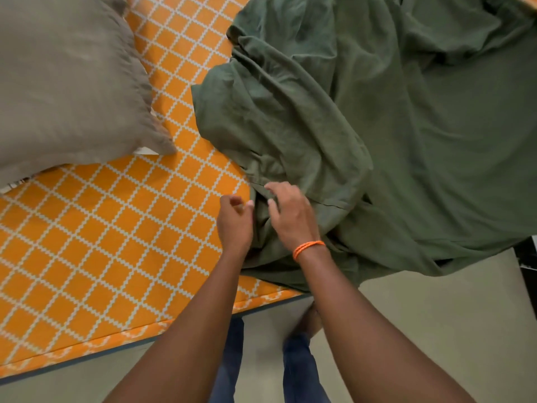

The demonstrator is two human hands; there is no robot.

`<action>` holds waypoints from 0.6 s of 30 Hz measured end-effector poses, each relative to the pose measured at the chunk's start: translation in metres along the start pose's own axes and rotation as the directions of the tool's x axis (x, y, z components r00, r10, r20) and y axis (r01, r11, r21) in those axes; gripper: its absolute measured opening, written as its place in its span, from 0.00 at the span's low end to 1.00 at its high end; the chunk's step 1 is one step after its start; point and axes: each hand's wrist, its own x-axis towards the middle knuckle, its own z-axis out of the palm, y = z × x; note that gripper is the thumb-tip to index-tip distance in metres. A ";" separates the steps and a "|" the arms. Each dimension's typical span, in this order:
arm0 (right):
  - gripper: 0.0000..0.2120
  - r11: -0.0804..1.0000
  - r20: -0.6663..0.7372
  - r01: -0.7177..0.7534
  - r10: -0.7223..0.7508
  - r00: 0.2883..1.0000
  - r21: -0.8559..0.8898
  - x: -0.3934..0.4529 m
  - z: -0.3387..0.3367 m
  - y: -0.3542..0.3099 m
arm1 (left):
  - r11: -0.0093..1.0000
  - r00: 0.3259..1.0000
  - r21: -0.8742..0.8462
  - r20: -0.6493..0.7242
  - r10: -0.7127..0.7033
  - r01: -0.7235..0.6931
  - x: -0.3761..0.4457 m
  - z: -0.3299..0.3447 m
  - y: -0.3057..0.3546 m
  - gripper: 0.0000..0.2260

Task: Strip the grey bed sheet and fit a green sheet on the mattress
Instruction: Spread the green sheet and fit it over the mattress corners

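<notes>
Pale grey-green floor [421, 330] runs beneath my arms, and ahead of both hands lies the orange mattress with a white lattice print [87, 242], already bare of grey. Beyond my right hand [293, 219] and spreading off to its right sits the rumpled dark green cotton sheet [406, 141]; well past my left hand [234, 221] rests a taupe fabric pillow [64, 82]. Right fingers are loosely spread, touching a fold by the hem. Left fingers are curled against the sheet's edge; whether they pinch it I cannot tell. I judge the cloth light, limp and slippery, best gathered at the hemmed corner.
</notes>
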 end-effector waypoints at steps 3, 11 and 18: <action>0.31 0.968 0.111 -0.198 0.216 0.970 -0.155 -0.005 0.033 0.001 | 0.924 0.953 -0.268 0.206 -0.222 0.273 0.017 0.016 0.016 0.12; 0.05 0.923 0.116 -0.377 0.384 0.916 -0.075 0.032 0.030 -0.001 | 0.740 0.851 -0.458 0.430 -0.301 0.493 0.013 0.016 0.016 0.25; 0.05 0.580 0.336 -0.533 0.419 0.844 0.616 0.053 -0.028 0.004 | 0.604 0.741 -0.482 0.602 -0.299 0.635 0.012 0.016 0.028 0.22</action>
